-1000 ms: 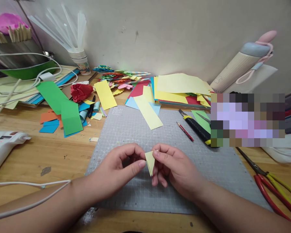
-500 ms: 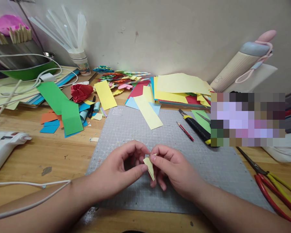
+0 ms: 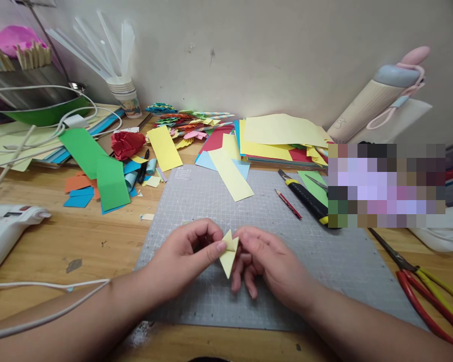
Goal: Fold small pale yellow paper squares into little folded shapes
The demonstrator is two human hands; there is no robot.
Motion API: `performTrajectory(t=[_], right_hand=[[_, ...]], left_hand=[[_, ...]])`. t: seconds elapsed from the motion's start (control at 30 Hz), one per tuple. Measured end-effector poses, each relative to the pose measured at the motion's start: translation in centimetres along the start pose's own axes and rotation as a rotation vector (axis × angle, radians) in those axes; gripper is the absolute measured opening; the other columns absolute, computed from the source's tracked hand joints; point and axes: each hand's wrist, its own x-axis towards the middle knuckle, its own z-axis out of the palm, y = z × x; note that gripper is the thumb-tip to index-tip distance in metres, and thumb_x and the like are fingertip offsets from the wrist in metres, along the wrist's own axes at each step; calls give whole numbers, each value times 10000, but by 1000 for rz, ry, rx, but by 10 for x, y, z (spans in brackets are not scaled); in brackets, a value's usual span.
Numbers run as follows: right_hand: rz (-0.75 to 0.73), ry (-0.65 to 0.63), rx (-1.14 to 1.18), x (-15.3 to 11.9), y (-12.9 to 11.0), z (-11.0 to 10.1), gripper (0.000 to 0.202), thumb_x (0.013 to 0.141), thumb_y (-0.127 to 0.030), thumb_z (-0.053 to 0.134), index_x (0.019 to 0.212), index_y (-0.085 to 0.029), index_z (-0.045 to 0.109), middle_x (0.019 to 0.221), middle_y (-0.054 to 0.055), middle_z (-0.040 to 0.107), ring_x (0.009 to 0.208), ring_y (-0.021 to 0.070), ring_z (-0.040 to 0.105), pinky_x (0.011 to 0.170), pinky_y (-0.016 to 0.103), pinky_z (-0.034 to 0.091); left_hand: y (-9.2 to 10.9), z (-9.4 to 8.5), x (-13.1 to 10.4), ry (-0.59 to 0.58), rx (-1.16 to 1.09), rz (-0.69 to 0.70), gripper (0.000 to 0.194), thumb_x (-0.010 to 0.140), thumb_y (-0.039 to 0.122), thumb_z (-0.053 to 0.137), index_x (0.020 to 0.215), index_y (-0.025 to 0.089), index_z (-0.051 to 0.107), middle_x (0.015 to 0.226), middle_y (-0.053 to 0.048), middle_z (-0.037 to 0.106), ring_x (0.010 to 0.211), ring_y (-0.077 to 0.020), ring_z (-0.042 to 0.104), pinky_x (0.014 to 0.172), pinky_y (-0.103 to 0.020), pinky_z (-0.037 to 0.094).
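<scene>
A small piece of folded pale yellow paper [image 3: 228, 261] is raised in front of the person, its long point toward 6 o'clock and two shorter points toward 12, with the gray gridded cutting mat [image 3: 196, 306] behind it. The hands are near each other, one on each side of it. The left hand [image 3: 196, 251] clamps its 9 o'clock side, thumb on the near face. The right hand [image 3: 266, 256] is at its 3 o'clock side, thumb and index finger close together by the upper point and lower fingers curled; whether they grip the paper cannot be told.

Taking the folded piece as the clock's center, a pale yellow strip [image 3: 234, 181] lies at 12 o'clock, partly on the mat. A red pencil [image 3: 288, 204] and, farther out, a black-and-yellow utility knife [image 3: 307, 198] lie at 2. Scissors [image 3: 409, 269] with red and yellow handles rest at 3, overlapping the mat's edge. On the wooden counter [image 3: 33, 256], a white glue gun [image 3: 11, 229] lies at 9, green paper strips [image 3: 113, 183] at 10, and paper cups [image 3: 128, 103] holding translucent straws [image 3: 126, 53] stand near 11.
</scene>
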Motion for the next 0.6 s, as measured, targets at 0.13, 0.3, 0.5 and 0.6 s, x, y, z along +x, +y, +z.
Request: performTrajectory(t=[0.13,0.3,0.5,0.6], right_hand=[[-27,63,-158,-3,-3,2,271,834,-447,619,868,-191,537,681,-10,581,555,124,610,351,154,387],[-10,105,-346,-4,-5,4,231,884,-331,552,703,-191,517,523,-32,550,389,55,429,353,166,291],[62,116,-228,1,-8,-1,243,847,-372,566,701,-189,499,535,-21,600,370,63,454,356,172,291],[78,94,-218,1,-9,-1,263,854,-400,557,710,-184,511,533,-22,596,378,67,473,358,170,301]], left_hand=[[0,0,1,28,44,-30,198,847,325,584,738,170,527,710,21,518,672,-124,469,616,-261,379],[-1,2,2,39,49,1,108,836,273,600,823,177,552,718,30,538,683,-122,495,632,-261,391],[-6,2,0,31,-47,4,157,895,244,533,1043,198,508,730,36,556,706,-126,531,678,-273,402],[-6,2,-2,-16,-54,-13,135,915,250,509,1041,202,498,713,40,547,676,-119,499,639,-261,374]])
